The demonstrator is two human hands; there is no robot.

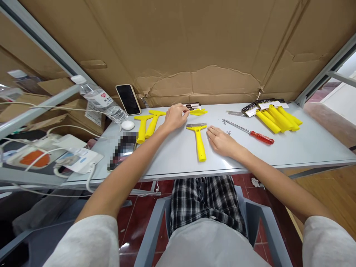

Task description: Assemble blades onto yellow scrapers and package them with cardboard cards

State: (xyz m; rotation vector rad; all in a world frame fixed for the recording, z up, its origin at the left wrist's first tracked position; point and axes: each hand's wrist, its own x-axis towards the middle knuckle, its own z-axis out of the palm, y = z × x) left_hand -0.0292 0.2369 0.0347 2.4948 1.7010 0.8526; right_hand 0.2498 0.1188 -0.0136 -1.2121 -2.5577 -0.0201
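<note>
My left hand [176, 117] reaches to the back of the table, fingers curled and brought together beside small flat yellow plastic pieces [198, 112]. What lies between its fingertips, if anything, is hidden. My right hand [221, 141] rests palm down on the tabletop with its fingers stretched out, holding nothing. Its fingertips are close to a yellow scraper [200, 144], which lies with its metal blade edge away from me and its handle toward me. Two more yellow scraper handles [147, 126] lie left of my left hand.
A red-handled screwdriver [260, 137] and small screws [228, 132] lie right of my right hand. Yellow handles [278, 118] with black-and-white packaging sit at the back right. A phone [128, 99], a water bottle [102, 100] and white cables stand left. Cardboard [194, 44] walls the back.
</note>
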